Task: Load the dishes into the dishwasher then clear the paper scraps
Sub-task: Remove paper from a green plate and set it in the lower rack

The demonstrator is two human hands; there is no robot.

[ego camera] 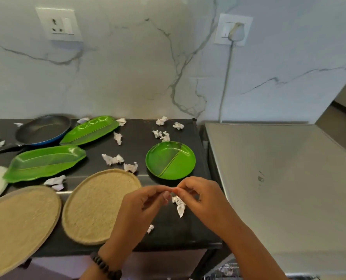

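Black kitchen counter (168, 229) | your left hand (145, 201) and right hand (198, 196) meet fingertip to fingertip, curled, holding nothing visible | grip the round green divided plate (170, 160) by its rim first, leaving the crumpled white paper scrap (179, 205).

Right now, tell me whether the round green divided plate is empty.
Empty: the round green divided plate shows bare surface in both halves; paper scraps lie only around it.

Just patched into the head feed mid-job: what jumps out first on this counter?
Bright green dishes on the dark counter: a round divided plate near its right edge and two leaf-shaped trays to the left. White crumpled paper scraps lie scattered among them. In front, the left hand and right hand meet at the fingertips, above one scrap.
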